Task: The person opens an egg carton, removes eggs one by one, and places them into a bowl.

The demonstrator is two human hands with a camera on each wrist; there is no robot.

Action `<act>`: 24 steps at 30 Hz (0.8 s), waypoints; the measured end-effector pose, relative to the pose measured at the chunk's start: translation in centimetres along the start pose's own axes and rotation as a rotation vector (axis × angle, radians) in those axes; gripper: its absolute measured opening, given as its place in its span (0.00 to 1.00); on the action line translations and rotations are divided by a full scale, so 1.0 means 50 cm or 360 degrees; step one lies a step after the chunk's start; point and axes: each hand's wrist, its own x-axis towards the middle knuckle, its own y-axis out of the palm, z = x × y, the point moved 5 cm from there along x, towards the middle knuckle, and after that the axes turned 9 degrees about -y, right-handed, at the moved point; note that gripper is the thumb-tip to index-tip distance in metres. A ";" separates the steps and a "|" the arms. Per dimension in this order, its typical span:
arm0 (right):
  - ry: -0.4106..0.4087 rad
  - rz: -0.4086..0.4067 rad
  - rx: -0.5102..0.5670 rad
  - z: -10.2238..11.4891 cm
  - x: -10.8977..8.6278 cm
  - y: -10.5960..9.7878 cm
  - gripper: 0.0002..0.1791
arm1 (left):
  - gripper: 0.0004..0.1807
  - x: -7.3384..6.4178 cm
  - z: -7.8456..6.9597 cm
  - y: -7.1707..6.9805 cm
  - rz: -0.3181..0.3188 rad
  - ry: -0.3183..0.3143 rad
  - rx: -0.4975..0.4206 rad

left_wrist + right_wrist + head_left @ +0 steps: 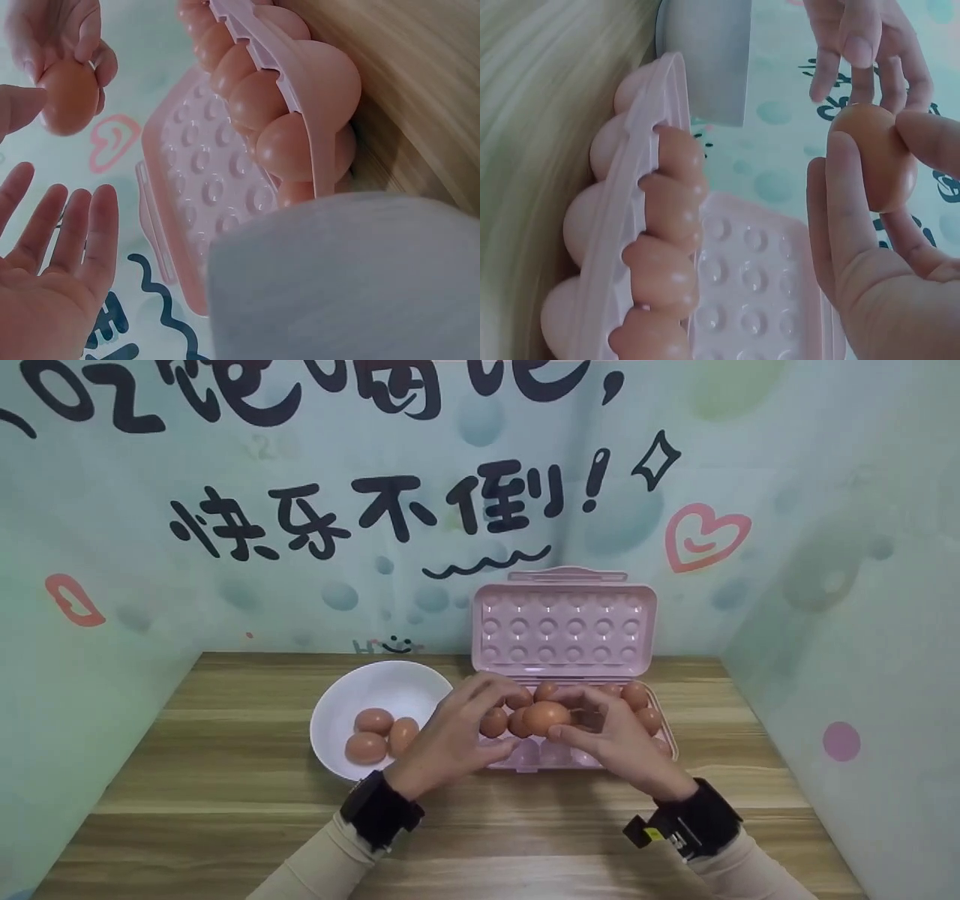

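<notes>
Between thumb and fingers my right hand pinches a brown egg, held over the pink egg carton. In the right wrist view the egg is gripped from below and the side. Facing it, my left hand has its fingers spread and holds nothing; the left wrist view shows the palm and fingers apart from the egg. Brown eggs fill the carton's back rows, while several front cups hold none. My hands hide part of the carton.
A white bowl with three brown eggs in view stands left of the carton, partly behind my left hand. The carton's lid stands upright at the back, near the printed wall cloth. Everything rests on a wood-grain table.
</notes>
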 end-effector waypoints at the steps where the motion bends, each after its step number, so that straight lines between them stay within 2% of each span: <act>1: 0.0003 -0.0001 0.0012 0.001 0.000 0.003 0.25 | 0.27 0.001 -0.002 0.002 -0.0006 0.0011 0.0002; 14: 0.0055 0.0014 0.0048 0.008 0.001 0.039 0.25 | 0.24 0.003 -0.015 0.021 -0.0093 0.0101 -0.0055; 20: 0.0058 0.0026 0.0094 0.009 -0.001 0.043 0.24 | 0.24 0.001 -0.015 0.024 -0.0101 0.0100 -0.0007; 24: 0.0051 0.0042 0.0113 0.010 -0.001 0.045 0.24 | 0.24 0.001 -0.013 0.026 -0.0084 0.0082 -0.0025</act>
